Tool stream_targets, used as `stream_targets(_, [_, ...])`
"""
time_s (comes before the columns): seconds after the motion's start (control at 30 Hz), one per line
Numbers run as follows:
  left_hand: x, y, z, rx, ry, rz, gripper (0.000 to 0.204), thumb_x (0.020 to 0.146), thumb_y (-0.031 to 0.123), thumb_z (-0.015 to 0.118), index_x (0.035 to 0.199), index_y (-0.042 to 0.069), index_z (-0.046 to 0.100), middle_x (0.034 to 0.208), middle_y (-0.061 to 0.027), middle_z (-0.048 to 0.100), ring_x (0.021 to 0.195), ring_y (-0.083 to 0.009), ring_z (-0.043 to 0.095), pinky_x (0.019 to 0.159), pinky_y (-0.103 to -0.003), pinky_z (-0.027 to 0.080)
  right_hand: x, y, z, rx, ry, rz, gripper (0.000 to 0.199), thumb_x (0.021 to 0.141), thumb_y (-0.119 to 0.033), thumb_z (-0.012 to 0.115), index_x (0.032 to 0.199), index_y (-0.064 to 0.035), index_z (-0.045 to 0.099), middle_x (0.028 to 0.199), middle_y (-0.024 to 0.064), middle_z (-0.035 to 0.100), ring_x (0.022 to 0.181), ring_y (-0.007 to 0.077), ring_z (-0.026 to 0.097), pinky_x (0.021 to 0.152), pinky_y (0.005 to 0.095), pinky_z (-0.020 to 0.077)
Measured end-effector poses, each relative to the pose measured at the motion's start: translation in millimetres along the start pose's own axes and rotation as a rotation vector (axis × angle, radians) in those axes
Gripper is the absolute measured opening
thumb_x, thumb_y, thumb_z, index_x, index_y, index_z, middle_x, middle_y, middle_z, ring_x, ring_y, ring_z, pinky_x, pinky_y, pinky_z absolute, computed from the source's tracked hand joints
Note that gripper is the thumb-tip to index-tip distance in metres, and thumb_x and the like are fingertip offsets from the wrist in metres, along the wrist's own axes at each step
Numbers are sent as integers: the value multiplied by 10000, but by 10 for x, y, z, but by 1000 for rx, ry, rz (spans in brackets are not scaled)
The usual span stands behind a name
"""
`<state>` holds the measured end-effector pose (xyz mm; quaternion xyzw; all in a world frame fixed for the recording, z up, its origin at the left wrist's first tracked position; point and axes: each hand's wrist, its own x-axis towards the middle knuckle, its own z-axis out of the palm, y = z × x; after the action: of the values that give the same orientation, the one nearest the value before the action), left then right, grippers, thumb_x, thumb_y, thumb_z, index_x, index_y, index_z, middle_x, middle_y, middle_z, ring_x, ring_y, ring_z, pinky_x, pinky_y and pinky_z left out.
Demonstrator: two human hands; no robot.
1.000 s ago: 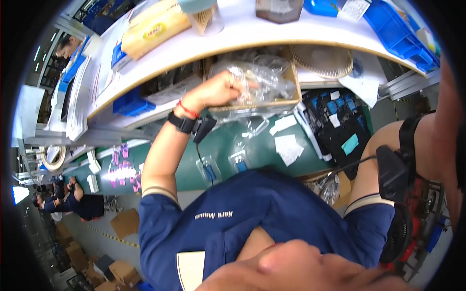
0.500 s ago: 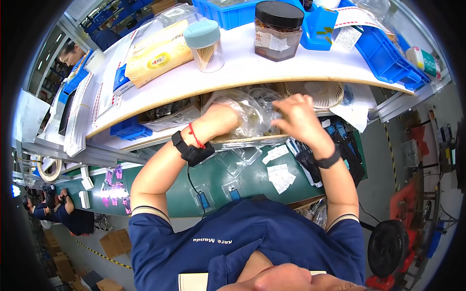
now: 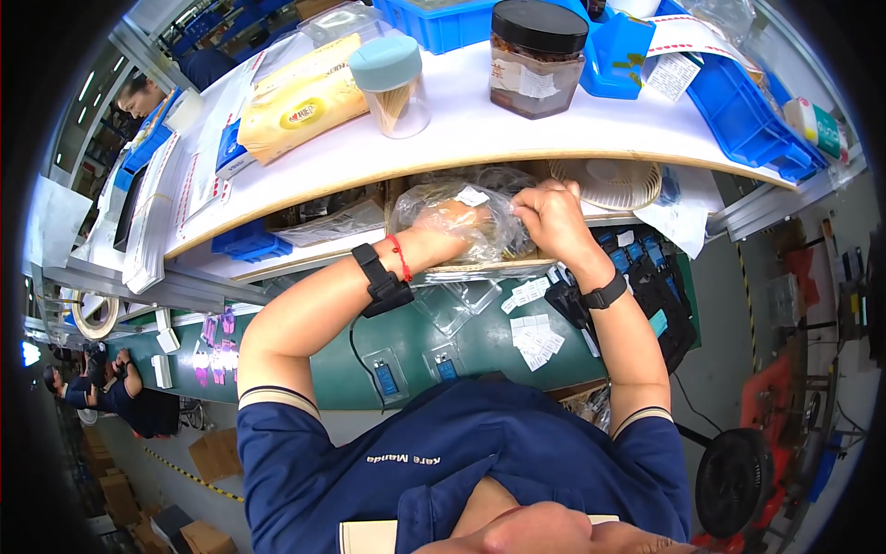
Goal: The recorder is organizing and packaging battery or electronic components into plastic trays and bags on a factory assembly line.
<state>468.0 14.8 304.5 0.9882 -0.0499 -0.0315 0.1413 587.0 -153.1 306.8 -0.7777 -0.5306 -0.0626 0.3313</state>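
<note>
A clear plastic bag (image 3: 506, 226) sits in an open cardboard box (image 3: 489, 270) on the shelf below the white upper shelf. Reaching into the bag's mouth is my left hand (image 3: 454, 224); film covers its fingers, so what they hold is hidden. A small white label (image 3: 472, 196) shows on the film above that hand. My right hand (image 3: 554, 218) is closed, with thumb and fingers pinching the bag's edge on the right side. The contents of the bag cannot be made out.
Above the box runs the white shelf edge (image 3: 443, 162). A jar with a black lid (image 3: 535, 69), a toothpick container (image 3: 395, 92) and a yellow tissue pack (image 3: 300, 106) stand on it. A round woven basket (image 3: 616, 183) lies right of the box. Below, the green bench (image 3: 314, 369) bears trays and black parts.
My right hand has closed from spread fingers onto the bag's edge. My left hand has shifted right, deeper into the bag, and the label has come into sight.
</note>
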Motion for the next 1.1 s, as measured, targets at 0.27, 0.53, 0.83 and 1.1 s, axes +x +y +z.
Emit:
stream_targets(0.27, [-6, -36, -19, 76, -84, -65, 176, 808, 130, 545, 912, 48, 662, 814, -219, 653, 785, -365, 651, 663, -447, 522, -16, 56, -5, 39, 29, -54, 52, 760, -125, 679, 794, -90, 698, 733, 69, 657, 800, 234, 591, 817, 376, 349])
stream_targets(0.53, [-43, -42, 13, 90, 18, 27, 224, 765, 64, 568, 971, 3, 632, 802, -221, 648, 771, -359, 653, 676, -428, 528, 11, 60, -19, 68, 14, -5, 59, 772, -131, 671, 803, -88, 697, 729, 71, 648, 792, 237, 592, 830, 389, 349])
stream_targets(0.83, [67, -230, 259, 34, -33, 28, 307, 798, 57, 512, 1097, 18, 569, 861, -239, 629, 825, -375, 636, 683, -439, 516, 29, 62, 29, 45, 2, -8, 65, 774, -145, 669, 788, -84, 688, 755, 81, 662, 791, 267, 604, 793, 395, 375])
stream_targets(1.1, [-70, -188, 87, 7, 162, 189, 155, 781, 81, 546, 901, 13, 618, 826, -211, 634, 816, -354, 634, 703, -425, 509, 86, 101, 56, 78, 82, -98, 46, 740, -72, 680, 775, -41, 683, 721, 150, 651, 692, 323, 639, 650, 379, 509])
